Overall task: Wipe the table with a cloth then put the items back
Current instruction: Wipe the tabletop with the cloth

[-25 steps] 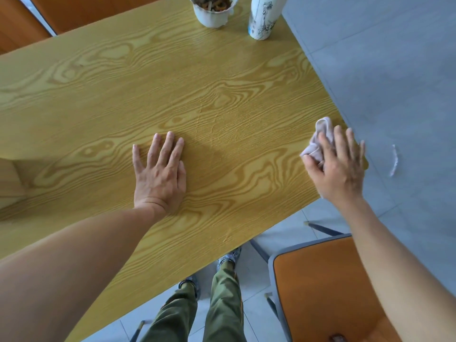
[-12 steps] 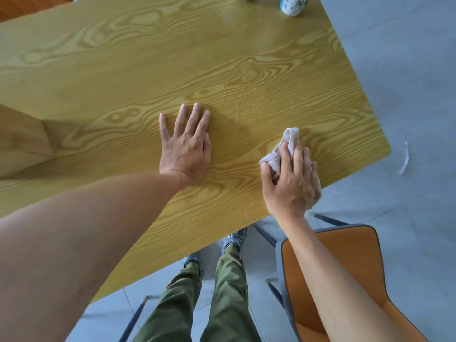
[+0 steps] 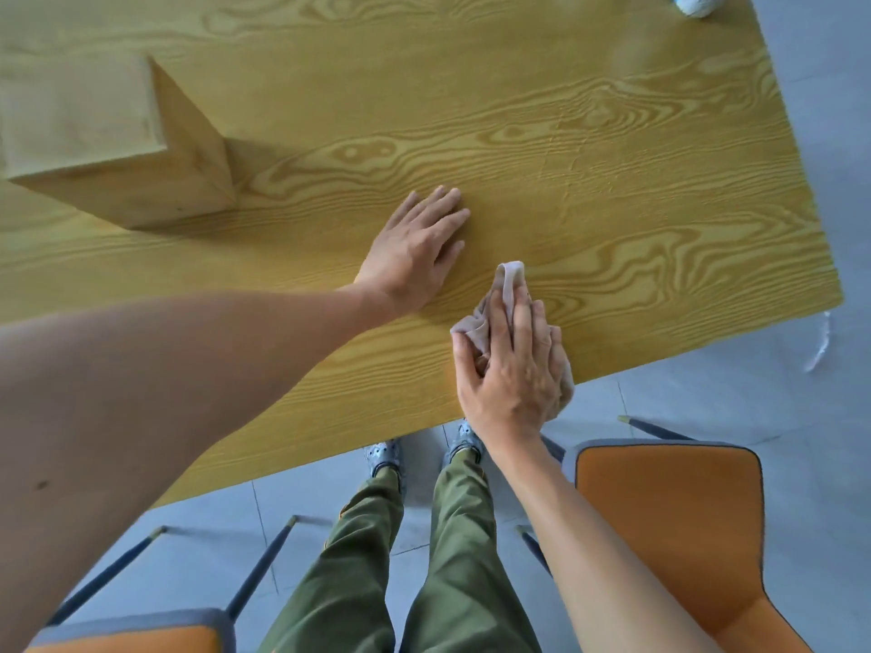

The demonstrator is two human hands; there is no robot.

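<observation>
The yellow-ochre wooden table top point(image 3: 612, 172) carries a bold swirling grain of darker brown loops and wavy lines, while the pale plain wooden box point(image 3: 118, 148) on it is a lighter, creamier tan with only faint grain. The crumpled cloth point(image 3: 506, 285) is a washed-out pinkish beige, and the rounded white vessel point(image 3: 696, 1) at the far edge bears blue markings. The padded chair seat point(image 3: 669, 525) is orange edged in grey, the trousers point(image 3: 424, 582) are olive green, and the tiled floor point(image 3: 707, 393) is pale blue-grey.
</observation>
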